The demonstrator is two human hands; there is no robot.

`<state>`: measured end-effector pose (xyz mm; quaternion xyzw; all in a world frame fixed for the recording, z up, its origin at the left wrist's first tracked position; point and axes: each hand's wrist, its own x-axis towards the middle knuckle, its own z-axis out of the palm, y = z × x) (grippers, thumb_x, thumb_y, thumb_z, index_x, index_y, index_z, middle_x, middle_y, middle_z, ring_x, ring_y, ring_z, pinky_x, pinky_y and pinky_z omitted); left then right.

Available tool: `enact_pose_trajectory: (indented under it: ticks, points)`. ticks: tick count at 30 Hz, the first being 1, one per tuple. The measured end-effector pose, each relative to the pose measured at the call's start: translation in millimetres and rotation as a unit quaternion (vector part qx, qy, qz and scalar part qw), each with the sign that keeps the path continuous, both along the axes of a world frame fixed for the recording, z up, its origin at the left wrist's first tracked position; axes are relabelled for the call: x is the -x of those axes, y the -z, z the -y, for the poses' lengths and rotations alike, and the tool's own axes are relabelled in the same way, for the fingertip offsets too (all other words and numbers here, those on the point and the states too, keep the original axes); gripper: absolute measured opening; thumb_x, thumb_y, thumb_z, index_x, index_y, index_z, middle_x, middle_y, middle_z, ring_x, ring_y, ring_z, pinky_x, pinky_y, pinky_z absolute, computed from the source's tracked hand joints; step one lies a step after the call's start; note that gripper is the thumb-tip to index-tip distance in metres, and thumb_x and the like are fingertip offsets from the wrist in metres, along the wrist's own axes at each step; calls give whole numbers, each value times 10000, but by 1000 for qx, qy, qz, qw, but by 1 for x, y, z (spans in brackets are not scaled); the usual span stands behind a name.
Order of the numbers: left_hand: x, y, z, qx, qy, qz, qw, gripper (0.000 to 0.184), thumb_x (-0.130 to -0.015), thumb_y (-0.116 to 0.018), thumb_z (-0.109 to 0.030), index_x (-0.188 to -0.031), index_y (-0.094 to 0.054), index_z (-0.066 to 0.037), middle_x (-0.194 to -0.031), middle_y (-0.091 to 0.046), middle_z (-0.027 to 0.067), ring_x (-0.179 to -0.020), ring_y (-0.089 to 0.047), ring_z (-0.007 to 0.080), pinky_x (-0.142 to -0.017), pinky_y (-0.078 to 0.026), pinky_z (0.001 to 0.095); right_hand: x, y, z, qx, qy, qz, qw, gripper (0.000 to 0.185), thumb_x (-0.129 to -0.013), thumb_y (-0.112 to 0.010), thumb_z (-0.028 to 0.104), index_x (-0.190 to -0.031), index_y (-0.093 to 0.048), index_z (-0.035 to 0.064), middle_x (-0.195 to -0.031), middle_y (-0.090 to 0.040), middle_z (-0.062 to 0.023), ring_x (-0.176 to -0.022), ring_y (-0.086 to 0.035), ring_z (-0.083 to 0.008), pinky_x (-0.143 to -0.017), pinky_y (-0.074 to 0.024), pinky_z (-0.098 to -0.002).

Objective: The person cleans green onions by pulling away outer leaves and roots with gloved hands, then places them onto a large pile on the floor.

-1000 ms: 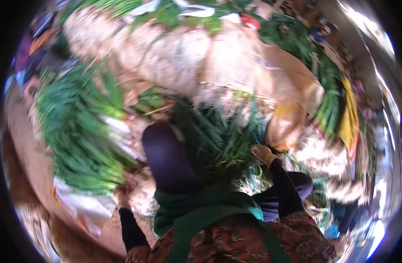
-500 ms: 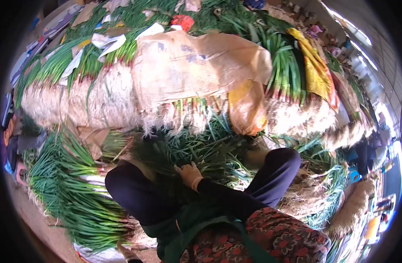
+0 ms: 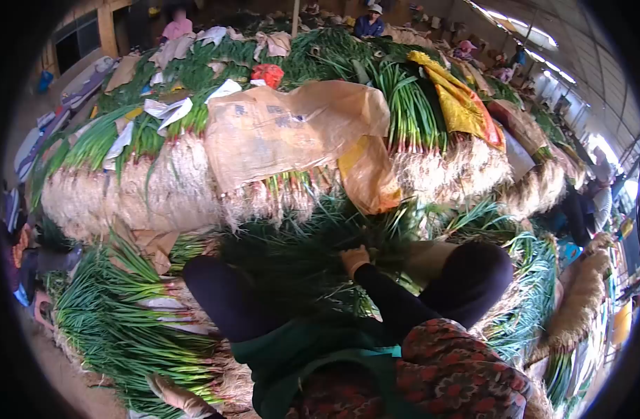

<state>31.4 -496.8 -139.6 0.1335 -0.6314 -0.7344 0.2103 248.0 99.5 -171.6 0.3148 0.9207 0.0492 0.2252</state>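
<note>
Between my bent knees, my right hand (image 3: pixel 355 260) is closed on loose dark green onion leaves (image 3: pixel 292 255); its fingertips are partly hidden among them. Down at the lower left, my left hand (image 3: pixel 177 397) lies with its fingers stretched out, at the edge of a pile of green onions (image 3: pixel 135 321). Those onions have their green tops to the left and pale roots towards my legs. Both hands appear to wear thin, light gloves.
A long stack of green onions with roots facing me (image 3: pixel 128 202) stands ahead, partly under a tan sack (image 3: pixel 285 133) and a yellow sack (image 3: pixel 459 98). More onions (image 3: pixel 522 300) lie at the right. Beyond the stack are a person in blue (image 3: pixel 369 26) and one in pink (image 3: pixel 178 26).
My right hand has moved to the right and slightly up through the leaves. My left hand has come further into view over the left pile. The view has tilted up, showing people beyond.
</note>
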Motion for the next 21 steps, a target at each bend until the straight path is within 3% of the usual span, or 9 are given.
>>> enact_pose_trajectory:
  ticks: [1,4,7,8,14,17,18,19,21]
  points:
    - [-6,-33,-32,-2,27,-19,999,410,-924,-462,-196,-1287,-456,-6,-1340,-441,150,-1195,-449,289,-998,-382,374,4,-13,-3,2,4,31,1000,522,-861,-594,220,-1341,-413,125,-1173,-581,-143,-1060,-561,-340,-968,-356,-513]
    - [2,-85,-82,-78,79,-59,992,422,-932,-412,-129,-1326,-381,23,-1373,-377,197,-1254,-390,300,-1043,-325,405,19,-20,-20,51,41,46,997,559,-814,-632,395,-1269,-506,95,-1152,-595,-147,-1043,-573,-320,-938,-391,-483]
    - [5,-118,-124,-110,157,-121,974,439,-939,-382,-103,-1354,-321,29,-1395,-341,207,-1316,-307,315,-1078,-269,422,58,-91,-28,210,-67,134,966,557,-777,-625,496,-1130,-617,64,-1077,-631,-157,-1006,-598,-297,-891,-435,-434]
    - [3,-124,-134,-129,170,-134,968,420,-940,-389,-85,-1344,-346,20,-1374,-374,192,-1285,-356,298,-1055,-306,403,67,-91,-37,221,-33,88,971,480,-788,-602,468,-1010,-671,48,-997,-652,-171,-964,-616,-285,-848,-464,-405]
    - [-41,-176,-168,-139,183,-115,967,341,-932,-435,-84,-1258,-471,11,-1301,-479,151,-1168,-482,255,-958,-399,354,118,-76,-73,171,-184,-74,965,466,-786,-546,462,-895,-686,31,-915,-661,-174,-922,-613,-336,-803,-467,-434]
    - [-73,-178,-157,-102,135,-124,978,367,-928,-444,-109,-1280,-463,-6,-1312,-471,150,-1163,-487,260,-954,-391,344,132,-60,-80,161,-211,-69,962,469,-796,-525,456,-926,-674,31,-945,-649,-188,-953,-601,-348,-827,-453,-442]
    - [-89,-179,-153,-84,124,-112,982,399,-937,-419,-133,-1316,-417,-6,-1358,-413,174,-1189,-460,282,-998,-365,392,130,-56,-85,179,-230,-58,955,499,-804,-503,468,-976,-660,27,-1020,-632,-194,-1015,-581,-340,-867,-438,-437]
    - [-102,-178,-149,-103,103,-97,985,393,-939,-428,-137,-1308,-424,-2,-1333,-443,163,-1174,-476,273,-982,-384,363,131,-48,-87,176,-255,-64,948,462,-798,-541,453,-899,-660,19,-898,-641,-197,-886,-596,-350,-787,-448,-439]
    - [-109,-168,-131,-97,117,-88,985,369,-933,-466,-156,-1268,-468,-2,-1290,-490,148,-1140,-509,238,-919,-436,343,132,-35,-89,185,-277,-68,940,410,-817,-531,419,-864,-661,32,-874,-641,-176,-853,-597,-326,-758,-450,-429]
